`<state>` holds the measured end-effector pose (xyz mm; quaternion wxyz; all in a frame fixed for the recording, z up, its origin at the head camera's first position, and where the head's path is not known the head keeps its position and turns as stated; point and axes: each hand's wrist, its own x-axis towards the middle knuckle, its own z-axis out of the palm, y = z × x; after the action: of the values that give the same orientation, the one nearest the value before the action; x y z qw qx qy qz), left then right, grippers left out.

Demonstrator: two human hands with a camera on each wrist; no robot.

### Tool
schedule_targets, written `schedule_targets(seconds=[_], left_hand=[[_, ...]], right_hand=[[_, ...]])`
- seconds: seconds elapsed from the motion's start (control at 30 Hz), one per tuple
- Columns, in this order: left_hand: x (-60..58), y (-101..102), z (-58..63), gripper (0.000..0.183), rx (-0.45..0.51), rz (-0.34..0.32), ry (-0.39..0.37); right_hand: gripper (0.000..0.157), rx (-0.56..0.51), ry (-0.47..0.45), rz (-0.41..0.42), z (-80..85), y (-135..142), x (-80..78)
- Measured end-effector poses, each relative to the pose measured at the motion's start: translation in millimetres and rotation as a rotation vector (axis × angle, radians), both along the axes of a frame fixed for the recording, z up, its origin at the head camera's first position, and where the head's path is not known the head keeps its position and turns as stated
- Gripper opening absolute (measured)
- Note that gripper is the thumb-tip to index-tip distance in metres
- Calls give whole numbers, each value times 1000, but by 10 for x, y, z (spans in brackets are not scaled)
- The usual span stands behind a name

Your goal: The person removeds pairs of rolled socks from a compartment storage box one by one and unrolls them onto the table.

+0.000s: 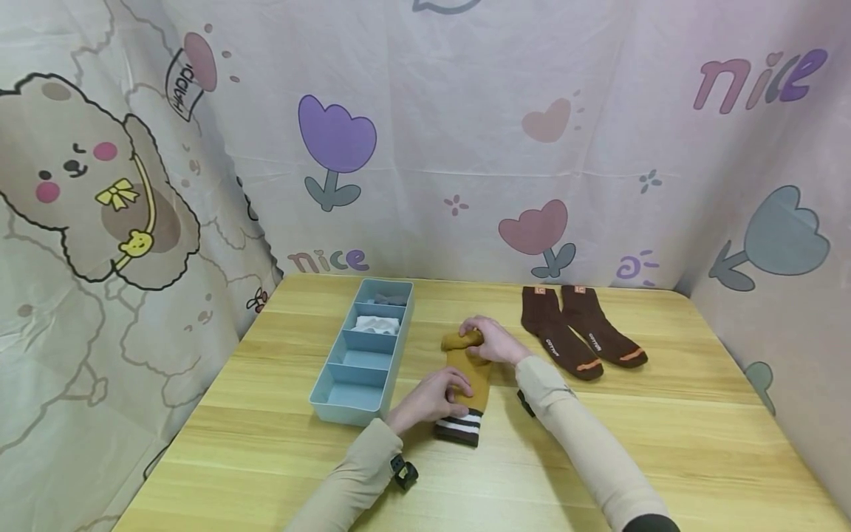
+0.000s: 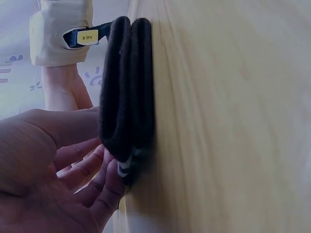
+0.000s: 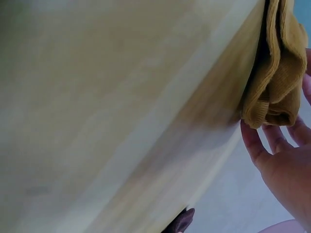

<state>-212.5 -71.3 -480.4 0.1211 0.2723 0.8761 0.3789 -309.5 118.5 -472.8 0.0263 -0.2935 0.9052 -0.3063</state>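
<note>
A pair of mustard socks (image 1: pixel 470 380) lies stacked on the table, its toe end folded over at the far side. Dark cuffs with white stripes (image 1: pixel 457 428) face the person; in the left wrist view two cuff openings (image 2: pixel 127 82) show, one on the other. The left hand (image 1: pixel 432 399) rests on the socks just above the stripes, its fingers loosely bent and thumb near the cuff. At the far end the right hand (image 1: pixel 493 342) pinches the folded toe part, thumb in front and fingers behind. That mustard fold (image 3: pixel 277 77) shows against the right fingertips in the right wrist view.
Left of the socks stands a blue divided box (image 1: pixel 388 384). Its rear compartments hold a grey item (image 1: pixel 389 300) and a white item (image 1: pixel 376 325). Two brown socks (image 1: pixel 561 336) (image 1: pixel 601 325) lie flat at the right rear, near the right forearm. A printed curtain hangs behind the table.
</note>
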Motion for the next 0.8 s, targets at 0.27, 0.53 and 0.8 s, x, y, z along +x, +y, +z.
schedule_targets(seconds=[0.27,0.53,0.8], left_hand=[[1,-10,-1,17,6,-3,3],[-6,-14,-11,18,13,-5,7],[-4,-28,-1,17,14,-23,21]], right_hand=[[20,30,25,-47,13,-25,-64],[18,22,50,-68,-27,-22,-110],[16,19,104,-51,-36,-41,-134]])
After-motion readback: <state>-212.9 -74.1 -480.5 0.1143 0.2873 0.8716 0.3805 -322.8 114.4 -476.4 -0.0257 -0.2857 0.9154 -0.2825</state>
